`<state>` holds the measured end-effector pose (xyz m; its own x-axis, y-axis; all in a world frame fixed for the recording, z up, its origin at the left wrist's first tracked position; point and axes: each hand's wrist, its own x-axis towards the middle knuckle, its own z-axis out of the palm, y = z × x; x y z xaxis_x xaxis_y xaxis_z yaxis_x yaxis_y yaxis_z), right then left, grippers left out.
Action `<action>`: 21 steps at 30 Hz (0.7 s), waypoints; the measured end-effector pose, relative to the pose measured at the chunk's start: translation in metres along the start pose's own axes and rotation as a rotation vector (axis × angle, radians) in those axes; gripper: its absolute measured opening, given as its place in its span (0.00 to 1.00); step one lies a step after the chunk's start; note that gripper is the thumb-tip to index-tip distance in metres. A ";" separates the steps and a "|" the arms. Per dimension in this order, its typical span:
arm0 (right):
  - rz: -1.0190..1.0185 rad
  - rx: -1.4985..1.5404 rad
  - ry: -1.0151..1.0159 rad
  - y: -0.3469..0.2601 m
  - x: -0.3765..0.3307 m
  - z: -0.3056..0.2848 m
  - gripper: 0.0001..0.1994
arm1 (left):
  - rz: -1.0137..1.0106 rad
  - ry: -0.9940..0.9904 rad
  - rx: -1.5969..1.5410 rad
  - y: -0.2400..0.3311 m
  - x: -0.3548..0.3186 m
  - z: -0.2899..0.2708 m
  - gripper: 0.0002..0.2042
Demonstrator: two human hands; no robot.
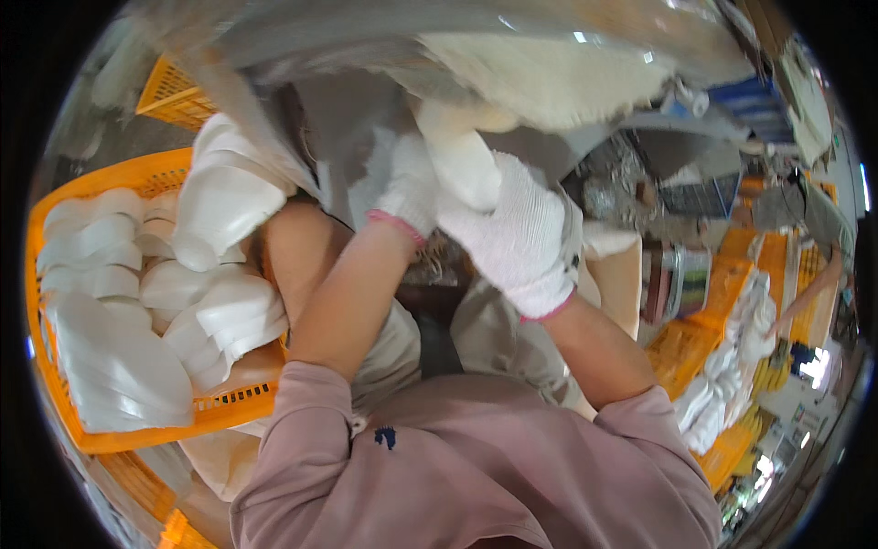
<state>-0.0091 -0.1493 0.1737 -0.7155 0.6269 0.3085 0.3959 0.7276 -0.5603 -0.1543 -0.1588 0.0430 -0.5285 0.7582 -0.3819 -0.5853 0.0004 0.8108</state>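
Observation:
In front of me, a smooth white curved piece [466, 172] is held up near a pale, fuzzy-edged wheel-like pad [558, 78] under a grey housing. My right hand [517, 233], in a white knit glove, closes around the piece's lower right side. On its left side is my left hand [409, 183], gloved the same with a pink cuff; its fingers are partly blurred and bent in toward the piece. Whether the piece touches the pad, I cannot tell.
To my left stands an orange basket [119, 444] with stacked glossy white curved pieces [119, 357]. A second orange basket [174, 96] is farther back. On the right are orange crates [681, 352] with white items, a blue basket [702, 195] and a person's arm [814, 291].

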 end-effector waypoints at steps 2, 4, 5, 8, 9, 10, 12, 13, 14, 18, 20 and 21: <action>0.224 0.225 -0.010 0.000 -0.010 0.002 0.27 | -0.244 -0.260 -0.684 -0.009 -0.009 0.000 0.25; 0.163 0.086 0.143 0.007 -0.009 0.013 0.25 | 0.078 -0.228 -0.308 -0.015 -0.011 0.003 0.24; 0.072 0.053 0.203 0.009 -0.006 0.020 0.24 | 0.313 -0.169 -0.011 -0.017 -0.013 0.004 0.24; 0.185 -0.126 0.116 0.014 0.012 0.041 0.22 | 0.858 0.244 0.727 -0.020 -0.016 0.009 0.25; 0.113 -0.163 0.134 0.014 0.013 0.042 0.20 | 0.769 0.181 0.760 -0.021 -0.018 0.007 0.25; 0.160 -0.096 0.090 0.017 0.015 0.043 0.19 | 0.562 0.075 0.709 -0.026 -0.020 0.009 0.25; 0.092 0.079 0.141 0.018 0.002 0.030 0.15 | 0.597 0.033 0.489 -0.035 -0.024 0.009 0.24; 0.144 0.063 0.081 0.018 -0.012 0.018 0.18 | 0.556 -0.044 0.224 -0.040 -0.025 0.009 0.21; 0.113 0.053 0.003 0.019 -0.024 0.005 0.22 | 0.400 -0.155 -0.171 -0.044 -0.026 0.009 0.19; 0.043 -0.062 -0.435 0.004 -0.051 -0.044 0.19 | -0.058 -0.055 -0.675 -0.040 -0.007 0.014 0.17; 0.284 0.069 -0.370 -0.006 -0.032 -0.045 0.16 | -0.073 -0.091 -0.769 -0.023 0.013 0.015 0.19; 0.038 -0.029 -0.444 -0.009 -0.010 -0.038 0.15 | -0.089 -0.080 -0.789 -0.011 0.023 0.012 0.19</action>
<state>0.0164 -0.1511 0.2053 -0.8753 0.4778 -0.0751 0.4382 0.7176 -0.5413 -0.1522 -0.1336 0.0308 -0.4313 0.8216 -0.3728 -0.9015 -0.3761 0.2140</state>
